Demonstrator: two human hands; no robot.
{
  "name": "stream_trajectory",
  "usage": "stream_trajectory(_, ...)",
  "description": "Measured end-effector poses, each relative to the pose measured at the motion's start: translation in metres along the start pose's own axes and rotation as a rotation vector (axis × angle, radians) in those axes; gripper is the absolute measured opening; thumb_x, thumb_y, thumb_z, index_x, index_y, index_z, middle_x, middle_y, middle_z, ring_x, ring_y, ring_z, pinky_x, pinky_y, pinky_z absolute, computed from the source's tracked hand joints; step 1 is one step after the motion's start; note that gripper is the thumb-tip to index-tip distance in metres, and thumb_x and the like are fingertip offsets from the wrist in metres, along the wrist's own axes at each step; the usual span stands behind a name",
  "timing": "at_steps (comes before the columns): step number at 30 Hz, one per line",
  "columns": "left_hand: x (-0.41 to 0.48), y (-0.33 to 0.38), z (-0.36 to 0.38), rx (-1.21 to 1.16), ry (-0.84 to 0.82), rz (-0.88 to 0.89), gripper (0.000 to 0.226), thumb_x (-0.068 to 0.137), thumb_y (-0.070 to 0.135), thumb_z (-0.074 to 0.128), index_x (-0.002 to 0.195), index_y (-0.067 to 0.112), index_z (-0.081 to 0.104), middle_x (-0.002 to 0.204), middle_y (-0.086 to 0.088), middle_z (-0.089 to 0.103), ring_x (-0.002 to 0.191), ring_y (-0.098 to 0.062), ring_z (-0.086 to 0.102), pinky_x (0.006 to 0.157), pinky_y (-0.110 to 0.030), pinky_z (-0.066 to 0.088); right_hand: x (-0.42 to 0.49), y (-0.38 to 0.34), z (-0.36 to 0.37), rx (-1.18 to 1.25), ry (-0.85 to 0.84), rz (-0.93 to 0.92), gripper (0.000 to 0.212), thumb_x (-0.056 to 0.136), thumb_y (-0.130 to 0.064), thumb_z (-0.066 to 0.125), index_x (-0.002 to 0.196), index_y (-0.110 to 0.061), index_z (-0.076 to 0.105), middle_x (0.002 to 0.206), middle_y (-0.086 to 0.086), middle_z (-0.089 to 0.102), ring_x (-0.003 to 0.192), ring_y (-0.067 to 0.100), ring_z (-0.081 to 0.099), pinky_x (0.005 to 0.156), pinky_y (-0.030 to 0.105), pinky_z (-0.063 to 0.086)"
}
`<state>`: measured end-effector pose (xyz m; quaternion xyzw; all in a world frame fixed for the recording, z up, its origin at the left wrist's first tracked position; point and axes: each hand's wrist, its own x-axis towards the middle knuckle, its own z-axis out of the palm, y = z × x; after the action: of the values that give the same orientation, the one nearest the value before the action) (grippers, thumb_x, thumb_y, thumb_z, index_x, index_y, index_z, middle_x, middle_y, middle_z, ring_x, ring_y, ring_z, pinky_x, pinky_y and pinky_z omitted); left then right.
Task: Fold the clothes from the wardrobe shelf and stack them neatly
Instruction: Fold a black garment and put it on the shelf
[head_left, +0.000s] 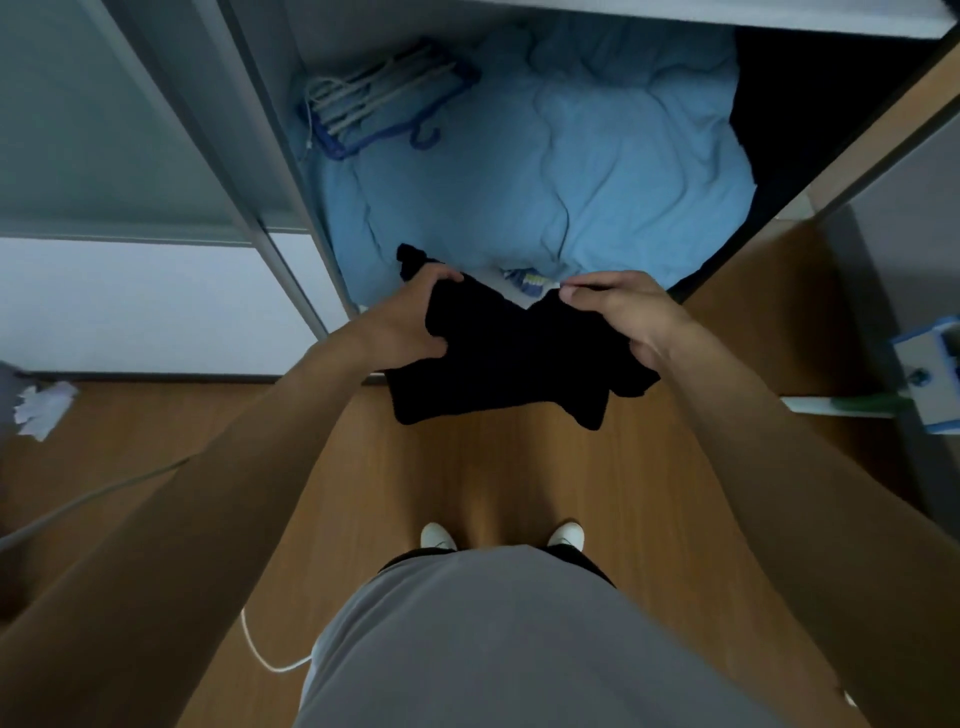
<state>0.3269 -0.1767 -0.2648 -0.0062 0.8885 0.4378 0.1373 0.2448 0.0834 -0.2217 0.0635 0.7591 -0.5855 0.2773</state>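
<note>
A black garment (498, 353), bunched and partly folded, hangs in mid-air at the centre of the frame, above a wooden floor (519, 467) and just in front of an open wardrobe (270, 156). The left hand (410, 317) has its grip closed on the garment's left edge, thumb below and fingers curled over the top. The right hand (623, 312) grips the right edge, pinching the cloth between thumb and fingers. Two loose ends of the fabric droop below the hands. Behind them, in the upper middle of the frame, a rumpled light-blue quilt (571, 156) fills the wardrobe's compartment. A bundle of blue hangers (384, 98) lies on its upper left part, and dark cloth (810, 104) lies along its right side. A small blue-striped item (530, 280) shows at the quilt's near edge, between the two hands. At the bottom of the frame are the person's grey shirt (493, 649) and the toes of two white shoes (438, 536). A white cable (265, 654) curves over the floor at lower left, crumpled pale paper (44, 408) lies at the left edge, and a blue-and-white object (930, 374) stands at the right edge.
</note>
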Motion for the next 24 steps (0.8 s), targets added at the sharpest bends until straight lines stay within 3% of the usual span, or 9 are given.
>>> stream_trajectory(2, 0.0, 0.003, -0.014, -0.052, 0.116, -0.084, 0.062, 0.08, 0.013, 0.071, 0.131, 0.035, 0.042, 0.118, 0.006, 0.051, 0.102, -0.006, 0.054, 0.074, -0.006, 0.045, -0.005, -0.011, 0.007, -0.191, -0.128, -0.007, 0.057, 0.073, -0.029, 0.088, 0.124, -0.02, 0.064, 0.112, -0.001, 0.071, 0.091, 0.011, 0.072, 0.072, 0.014, 0.052)
stream_trajectory(4, 0.0, 0.008, -0.032, -0.148, 0.256, -0.156, 0.053, 0.079, 0.015, 0.071, 0.126, 0.033, 0.053, 0.112, 0.007, 0.057, 0.09, -0.001, 0.057, 0.063, -0.005, 0.044, -0.007, -0.02, 0.02, -0.649, -0.205, -0.065, 0.077, 0.07, -0.031, 0.089, 0.137, -0.02, 0.052, 0.123, -0.006, 0.058, 0.107, 0.011, 0.061, 0.086, 0.018, 0.047)
stream_trajectory(6, 0.0, 0.014, -0.052, -0.231, 0.338, -0.164, 0.047, 0.078, 0.013, 0.07, 0.12, 0.031, 0.06, 0.105, 0.006, 0.063, 0.078, 0.001, 0.064, 0.057, -0.009, 0.047, -0.003, -0.025, 0.036, -1.085, -0.186, -0.146, 0.065, 0.078, -0.02, 0.081, 0.134, -0.013, 0.05, 0.129, 0.004, 0.057, 0.116, 0.022, 0.056, 0.098, 0.032, 0.047)
stream_trajectory(8, -0.002, 0.02, -0.074, -0.22, 0.356, -0.14, 0.043, 0.077, 0.01, 0.07, 0.111, 0.034, 0.062, 0.097, 0.01, 0.065, 0.067, 0.005, 0.065, 0.052, -0.007, 0.046, 0.001, -0.039, 0.045, -1.252, 0.002, -0.218, 0.046, 0.086, -0.01, 0.065, 0.13, -0.014, 0.053, 0.129, 0.01, 0.059, 0.117, 0.029, 0.057, 0.097, 0.036, 0.048)
stream_trajectory(13, -0.002, 0.032, -0.132, 0.111, 0.253, -0.085, 0.058, 0.073, 0.016, 0.076, 0.12, 0.039, 0.053, 0.1, 0.023, 0.054, 0.086, 0.006, 0.056, 0.064, -0.006, 0.04, 0.019, -0.102, 0.034, -1.101, 0.392, -0.433, 0.042, 0.087, -0.009, 0.055, 0.124, -0.029, 0.064, 0.127, 0.009, 0.055, 0.126, 0.033, 0.045, 0.1, 0.043, 0.038)
stream_trajectory(16, 0.005, 0.042, -0.159, 0.248, 0.237, -0.098, 0.077, 0.072, 0.016, 0.079, 0.138, 0.028, 0.043, 0.112, 0.007, 0.053, 0.097, -0.012, 0.055, 0.08, -0.021, 0.043, 0.028, -0.145, 0.027, -0.884, 0.406, -0.535, 0.045, 0.087, -0.007, 0.051, 0.122, -0.031, 0.066, 0.129, 0.011, 0.053, 0.124, 0.033, 0.05, 0.102, 0.045, 0.046)
stream_trajectory(19, 0.013, 0.061, -0.179, 0.343, 0.28, -0.08, 0.081, 0.071, 0.017, 0.079, 0.141, 0.022, 0.039, 0.115, 0.002, 0.052, 0.104, -0.02, 0.054, 0.09, -0.033, 0.046, 0.031, -0.178, 0.023, -0.717, 0.353, -0.61, 0.047, 0.086, 0.0, 0.045, 0.12, -0.024, 0.065, 0.127, 0.009, 0.06, 0.116, 0.026, 0.058, 0.098, 0.041, 0.05)
stream_trajectory(21, 0.017, 0.076, -0.191, 0.362, 0.349, -0.051, 0.069, 0.073, 0.022, 0.076, 0.135, 0.021, 0.046, 0.111, 0.001, 0.056, 0.1, -0.019, 0.056, 0.085, -0.032, 0.047, 0.033, -0.191, 0.023, -0.51, 0.33, -0.618, 0.044, 0.088, 0.002, 0.041, 0.119, -0.021, 0.062, 0.12, 0.005, 0.063, 0.109, 0.024, 0.061, 0.087, 0.038, 0.055)
stream_trajectory(24, 0.021, 0.095, -0.205, 0.401, 0.54, -0.004, 0.037, 0.079, 0.035, 0.068, 0.112, 0.028, 0.054, 0.1, 0.003, 0.059, 0.089, -0.018, 0.058, 0.075, -0.032, 0.049, 0.034, -0.206, 0.025, -0.113, 0.249, -0.524, 0.033, 0.094, -0.003, 0.038, 0.111, -0.025, 0.055, 0.109, 0.002, 0.06, 0.096, 0.021, 0.061, 0.051, 0.03, 0.057)
